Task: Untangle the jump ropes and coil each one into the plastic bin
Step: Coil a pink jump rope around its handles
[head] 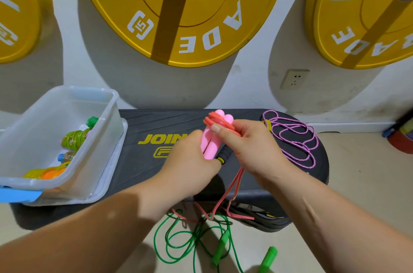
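Hands [223, 147] grip pink rope handles [209, 138] between them.

Your plastic bin [67, 91] sits on the left end of the step platform [156, 120], with coiled ropes [73, 138] lying in it. A braided rope [297, 136] lies on the platform's right end. Between them, over the middle, your left hand [190, 161] and right hand [250, 145] hold 2 handles [206, 140] side by side. Nearer you, a loose rope [178, 243] sprawls on the floor [357, 172]. On the far wall [257, 85] hang 3 weight plates [201, 4].
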